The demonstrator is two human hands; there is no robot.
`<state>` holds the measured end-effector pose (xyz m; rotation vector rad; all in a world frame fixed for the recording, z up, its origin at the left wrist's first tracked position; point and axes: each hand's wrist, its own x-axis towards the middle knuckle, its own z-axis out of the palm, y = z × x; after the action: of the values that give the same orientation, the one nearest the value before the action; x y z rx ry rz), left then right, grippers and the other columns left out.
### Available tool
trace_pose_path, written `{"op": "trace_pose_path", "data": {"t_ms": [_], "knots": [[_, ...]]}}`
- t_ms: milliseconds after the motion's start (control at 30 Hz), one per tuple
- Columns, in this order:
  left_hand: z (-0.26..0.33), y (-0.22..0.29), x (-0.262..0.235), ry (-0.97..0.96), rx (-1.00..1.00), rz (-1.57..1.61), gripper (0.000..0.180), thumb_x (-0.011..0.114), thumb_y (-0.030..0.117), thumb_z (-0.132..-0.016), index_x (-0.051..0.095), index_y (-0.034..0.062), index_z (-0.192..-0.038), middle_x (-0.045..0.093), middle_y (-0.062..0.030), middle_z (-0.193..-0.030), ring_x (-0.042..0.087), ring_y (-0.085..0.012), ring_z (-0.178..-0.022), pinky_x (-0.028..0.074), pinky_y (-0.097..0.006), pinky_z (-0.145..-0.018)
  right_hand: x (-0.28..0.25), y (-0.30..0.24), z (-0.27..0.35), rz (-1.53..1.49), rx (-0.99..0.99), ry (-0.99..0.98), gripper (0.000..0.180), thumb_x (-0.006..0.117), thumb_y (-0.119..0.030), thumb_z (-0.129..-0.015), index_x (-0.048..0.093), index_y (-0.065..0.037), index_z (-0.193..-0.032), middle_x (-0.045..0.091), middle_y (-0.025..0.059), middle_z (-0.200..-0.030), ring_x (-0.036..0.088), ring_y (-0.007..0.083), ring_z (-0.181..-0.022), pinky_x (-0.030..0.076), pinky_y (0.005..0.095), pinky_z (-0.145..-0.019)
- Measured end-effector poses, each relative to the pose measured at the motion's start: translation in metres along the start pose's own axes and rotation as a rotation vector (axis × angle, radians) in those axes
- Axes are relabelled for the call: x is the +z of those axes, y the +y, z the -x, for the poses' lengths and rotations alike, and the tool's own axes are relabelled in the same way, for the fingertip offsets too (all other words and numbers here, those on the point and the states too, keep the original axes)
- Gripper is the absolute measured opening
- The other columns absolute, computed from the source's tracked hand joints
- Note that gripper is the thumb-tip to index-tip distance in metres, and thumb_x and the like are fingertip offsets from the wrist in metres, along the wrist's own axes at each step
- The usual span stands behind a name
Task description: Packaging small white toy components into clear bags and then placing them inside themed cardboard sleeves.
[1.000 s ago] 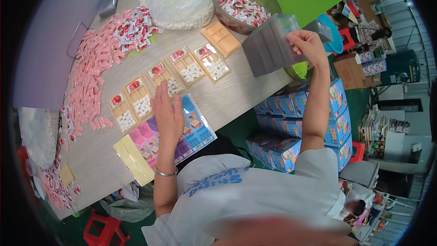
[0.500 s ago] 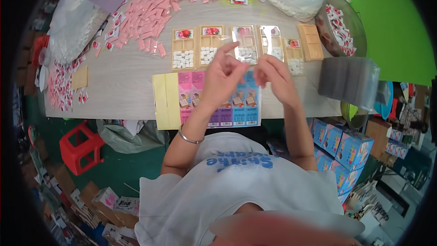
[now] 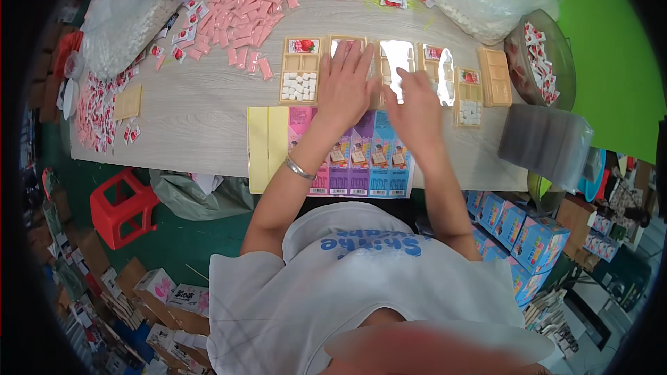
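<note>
Several tan compartment trays stand in a row, such as the leftmost tray (image 3: 300,62), holding a strawberry-printed packet and white marshmallow-like pieces. My left hand (image 3: 342,90) lies palm down with fingers stretched over the second tray (image 3: 338,43), hiding most of it. Strong glare from a clear plastic cover whitens the third tray (image 3: 383,55). At that tray's lower right, my right hand (image 3: 419,111) reaches with its forefinger extended onto the cover; its other fingers are partly bent. Another glare-streaked cover lies on the fourth tray (image 3: 429,73). The fifth tray (image 3: 470,110) shows white pieces.
Colourful printed card sheets (image 3: 339,180) lie along the near table edge. Empty tan trays (image 3: 495,73), a bowl of packets (image 3: 568,73) and a stack of clear plastic covers (image 3: 538,135) stand right. Pink packets (image 3: 243,14) and bags of white pieces (image 3: 125,21) fill the far side.
My hands have moved apart. The left has come down flat on the second tray, and the right has lowered to the third tray. The view has shifted slightly.
</note>
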<state>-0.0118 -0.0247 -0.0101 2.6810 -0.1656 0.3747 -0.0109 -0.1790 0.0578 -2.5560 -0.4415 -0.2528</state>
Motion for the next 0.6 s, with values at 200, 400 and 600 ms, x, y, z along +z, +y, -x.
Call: {"op": "trace_pose_path", "data": {"t_ms": [200, 400, 600], "knots": [[-0.009, 0.000, -0.015, -0.052, 0.032, -0.050, 0.062, 0.062, 0.015, -0.091, 0.048, 0.0076, -0.151, 0.043, -0.0178, -0.157, 0.034, -0.0389, -0.149, 0.025, -0.059, -0.121, -0.182, 0.074, 0.046, 0.218, 0.080, 0.464, 0.026, 0.074, -0.006, -0.094, 0.073, -0.005, -0.120, 0.058, -0.0003, -0.085, 0.053, 0.0070, -0.072, 0.045, 0.0228, -0.062], [-0.037, -0.043, -0.028, -0.044, 0.070, -0.373, 0.055, 0.064, 0.012, -0.088, 0.055, 0.0039, -0.141, 0.050, -0.0196, -0.148, 0.043, -0.0392, -0.141, 0.035, -0.058, -0.113, -0.249, 0.130, 0.083, 0.514, 0.216, 0.569, 0.032, 0.074, -0.025, -0.097, 0.072, -0.005, -0.123, 0.063, 0.0053, -0.102, 0.057, 0.0124, -0.078, 0.050, 0.0283, -0.069], [-0.023, -0.015, -0.052, -0.154, -0.197, -0.247, 0.057, 0.069, 0.027, -0.090, 0.055, 0.0050, -0.141, 0.054, -0.0170, -0.142, 0.053, -0.0341, -0.124, 0.044, -0.050, -0.097, -0.257, 0.158, 0.083, 0.641, 0.173, 0.451, 0.043, 0.075, -0.035, -0.096, 0.070, -0.003, -0.125, 0.063, 0.0067, -0.109, 0.058, 0.0149, -0.087, 0.051, 0.0314, -0.074]]}}
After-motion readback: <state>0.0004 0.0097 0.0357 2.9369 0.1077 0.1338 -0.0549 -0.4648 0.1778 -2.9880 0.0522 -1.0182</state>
